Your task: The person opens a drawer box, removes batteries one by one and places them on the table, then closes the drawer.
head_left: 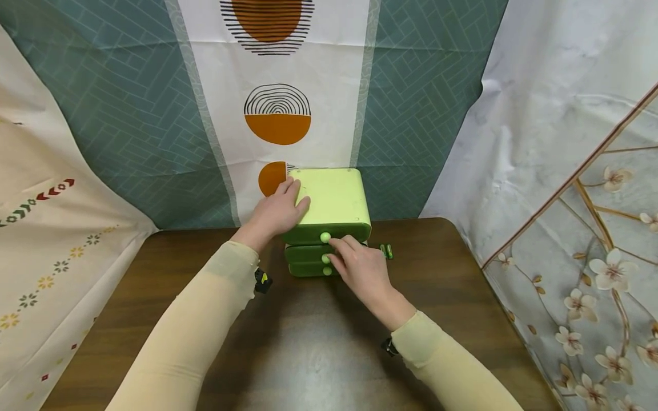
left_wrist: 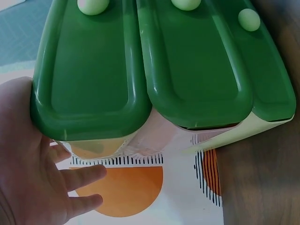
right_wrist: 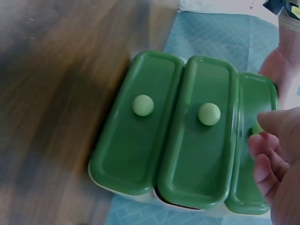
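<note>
A small light-green chest (head_left: pixel 331 197) with three dark green drawer fronts stands on the table, each front with a round pale green knob. My left hand (head_left: pixel 280 208) lies over the left edge of its top, thumb on the top surface and fingers along the side. My right hand (head_left: pixel 362 268) is in front of the drawers. Its thumb and index fingertip are apart, close beside the top knob (right_wrist: pixel 257 127), which shows between them in the right wrist view. The middle drawer (right_wrist: pixel 199 154) shows a thin dark gap along its edge.
Two small green cylinders that look like batteries (head_left: pixel 386 252) lie to the right of the chest. Patterned cloth (head_left: pixel 426 114) hangs behind the brown table (head_left: pixel 288 354), with pale cloths at both sides.
</note>
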A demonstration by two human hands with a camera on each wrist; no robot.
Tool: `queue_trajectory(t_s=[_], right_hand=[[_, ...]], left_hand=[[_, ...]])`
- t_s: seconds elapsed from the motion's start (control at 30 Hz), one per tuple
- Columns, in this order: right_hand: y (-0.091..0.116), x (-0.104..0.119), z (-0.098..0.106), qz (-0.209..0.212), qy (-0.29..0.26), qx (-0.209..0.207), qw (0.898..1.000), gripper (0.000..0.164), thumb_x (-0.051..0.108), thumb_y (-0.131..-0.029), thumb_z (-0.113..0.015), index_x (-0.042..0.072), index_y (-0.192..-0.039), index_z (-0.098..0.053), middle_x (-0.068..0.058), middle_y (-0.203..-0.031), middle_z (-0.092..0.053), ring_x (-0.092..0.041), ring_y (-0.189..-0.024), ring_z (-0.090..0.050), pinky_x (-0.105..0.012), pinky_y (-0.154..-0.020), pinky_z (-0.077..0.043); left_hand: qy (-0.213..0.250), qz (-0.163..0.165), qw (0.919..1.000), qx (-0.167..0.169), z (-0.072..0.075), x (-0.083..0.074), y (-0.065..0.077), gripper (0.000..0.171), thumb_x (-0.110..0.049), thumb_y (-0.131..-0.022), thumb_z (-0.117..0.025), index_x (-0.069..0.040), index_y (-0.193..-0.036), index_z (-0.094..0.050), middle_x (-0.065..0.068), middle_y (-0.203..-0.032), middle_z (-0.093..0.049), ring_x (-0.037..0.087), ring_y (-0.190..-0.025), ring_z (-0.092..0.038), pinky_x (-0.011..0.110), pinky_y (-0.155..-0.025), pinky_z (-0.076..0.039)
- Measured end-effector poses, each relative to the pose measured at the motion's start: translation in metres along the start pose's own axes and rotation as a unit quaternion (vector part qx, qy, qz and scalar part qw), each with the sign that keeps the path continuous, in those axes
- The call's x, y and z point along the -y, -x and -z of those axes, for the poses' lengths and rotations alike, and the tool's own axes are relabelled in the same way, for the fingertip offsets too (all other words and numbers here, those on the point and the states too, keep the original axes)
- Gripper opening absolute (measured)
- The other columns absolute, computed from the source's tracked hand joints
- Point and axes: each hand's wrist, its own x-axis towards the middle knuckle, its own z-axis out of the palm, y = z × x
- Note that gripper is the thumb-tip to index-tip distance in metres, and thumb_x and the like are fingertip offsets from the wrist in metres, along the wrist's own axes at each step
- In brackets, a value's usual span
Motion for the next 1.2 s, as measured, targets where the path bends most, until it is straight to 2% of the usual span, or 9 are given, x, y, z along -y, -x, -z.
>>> queue_trajectory(t_s=[0.23, 0.57, 1.03, 1.2], right_hand=[[0.011, 0.003, -0.001, -0.01, -0.003, -0.003, 1.0, 0.027, 0.025, -0.096, -0.091, 0.014, -0.119, -0.081, 0.003, -0.099, -0.072, -0.009, -0.055, -0.058, -0.025, -0.046, -0.04], [0.018, 0.004, -0.003, -0.02, -0.003, 0.001, 1.0, 0.029, 0.025, -0.093, -0.094, 0.014, -0.116, -0.081, 0.002, -0.095, -0.072, -0.009, -0.054, -0.057, -0.027, -0.046, -0.042], [0.027, -0.001, -0.023, -0.032, -0.007, 0.003, 0.999, 0.029, 0.024, -0.09, -0.096, 0.014, -0.113, -0.081, 0.002, -0.094, -0.073, -0.011, -0.055, -0.061, -0.029, -0.047, -0.047], [0.028, -0.002, -0.028, -0.037, 0.001, 0.009, 0.999, 0.029, 0.025, -0.091, -0.095, 0.015, -0.114, -0.082, 0.002, -0.096, -0.074, -0.01, -0.057, -0.063, -0.029, -0.048, -0.047]], left_hand=[[0.01, 0.001, 0.9999, 0.001, 0.003, -0.003, 0.001, 0.079, -0.057, -0.117, -0.032, -0.013, -0.179, -0.014, 0.011, -0.185, -0.006, 0.041, -0.164, -0.029, 0.064, -0.127, -0.029], [0.008, 0.005, 1.0, 0.001, 0.002, -0.004, 0.001, 0.079, -0.057, -0.117, -0.032, -0.013, -0.179, -0.013, 0.011, -0.185, -0.006, 0.042, -0.163, -0.031, 0.065, -0.127, -0.028], [0.0, 0.003, 1.0, 0.008, 0.001, -0.002, 0.0, 0.079, -0.057, -0.117, -0.03, -0.011, -0.179, -0.012, 0.012, -0.185, -0.005, 0.043, -0.159, -0.037, 0.065, -0.126, -0.03], [0.003, 0.005, 0.9999, 0.014, 0.001, -0.001, 0.0, 0.079, -0.057, -0.117, -0.03, -0.012, -0.179, -0.011, 0.012, -0.185, -0.004, 0.043, -0.16, -0.035, 0.065, -0.126, -0.03]])
